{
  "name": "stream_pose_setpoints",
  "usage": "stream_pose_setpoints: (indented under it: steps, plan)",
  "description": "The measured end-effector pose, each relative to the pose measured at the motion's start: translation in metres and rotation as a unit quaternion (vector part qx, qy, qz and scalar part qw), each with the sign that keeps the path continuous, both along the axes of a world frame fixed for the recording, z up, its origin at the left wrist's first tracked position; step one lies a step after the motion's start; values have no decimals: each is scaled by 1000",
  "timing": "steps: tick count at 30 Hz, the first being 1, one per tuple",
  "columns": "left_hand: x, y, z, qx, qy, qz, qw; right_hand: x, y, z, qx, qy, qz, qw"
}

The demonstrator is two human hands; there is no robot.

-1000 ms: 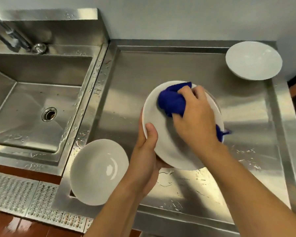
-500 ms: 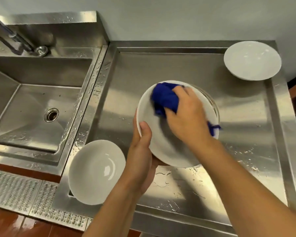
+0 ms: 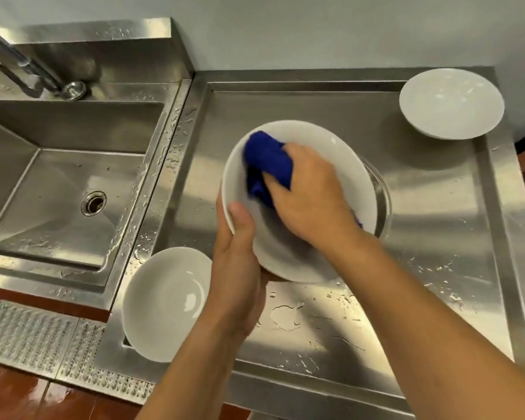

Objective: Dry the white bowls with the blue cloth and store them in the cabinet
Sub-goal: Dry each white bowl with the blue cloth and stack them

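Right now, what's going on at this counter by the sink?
A person is drying dishes by hand. The left hand grips the rim of a tilted white bowl held above the wet steel counter, while the right hand presses a blue cloth against its inside. A second bowl sits at the counter's front left corner, and a third bowl, speckled with droplets, sits at the back right. No cabinet is in view.
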State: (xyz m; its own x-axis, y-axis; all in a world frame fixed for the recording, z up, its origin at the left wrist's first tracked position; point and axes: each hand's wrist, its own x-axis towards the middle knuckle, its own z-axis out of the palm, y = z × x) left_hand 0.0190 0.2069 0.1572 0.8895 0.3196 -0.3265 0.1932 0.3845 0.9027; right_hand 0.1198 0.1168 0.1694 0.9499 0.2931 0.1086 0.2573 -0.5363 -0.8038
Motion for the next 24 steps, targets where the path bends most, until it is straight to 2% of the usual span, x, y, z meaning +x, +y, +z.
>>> stream_pose_setpoints:
  steps: [1, 2, 3, 5, 7, 9, 11, 12, 13, 15, 17, 19, 21, 23, 24]
  plan:
    - [5, 5, 4, 14, -4, 14, 1000, -6, 2, 5, 38, 28, 49, 998]
    - [8, 11, 8, 26, -9, 26, 999, -14, 0, 10, 35, 41, 107, 993]
    - [9, 17, 12, 34, -17, 33, 999, -22, -8, 11, -4, 51, 168, 984]
    - [6, 24, 15, 55, -34, 20, 998, -28, -30, 8, -130, 69, 222, 964]
    - [-5, 19, 11, 75, -23, -9, 997, -22, -50, 1, -224, 54, 179, 956]
    - [-11, 7, 8, 70, -1, -14, 997, -5, -56, -5, -265, 2, 39, 964]
    - [-10, -6, 7, 38, 13, -16, 999, 7, -43, -5, -207, -47, -79, 974]
    - [-7, -9, 9, 22, 12, -9, 1000, 8, -31, -4, -152, -56, -98, 982]
    - [-3, -11, 11, 18, 4, -1, 1000, 6, -20, -3, -82, -41, -90, 992]
    - [4, -8, 15, 19, -16, 7, 1000, -2, -5, 4, 55, 16, -14, 998]
    - [7, -4, 22, 18, -18, 14, 1000, -17, -11, 11, 76, 45, 89, 992]
    - [6, -2, 25, 40, -32, 17, 999, -27, -36, 10, -28, 72, 176, 981]
    - [0, -3, 24, 55, -35, 11, 998, -28, -67, 7, -200, 65, 202, 957]
    - [-8, -9, 19, 47, -16, 9, 999, -16, -93, 0, -292, 3, 113, 950]
    - [-12, -14, 16, 29, 0, 10, 1000, -6, -98, -2, -287, -35, 31, 957]
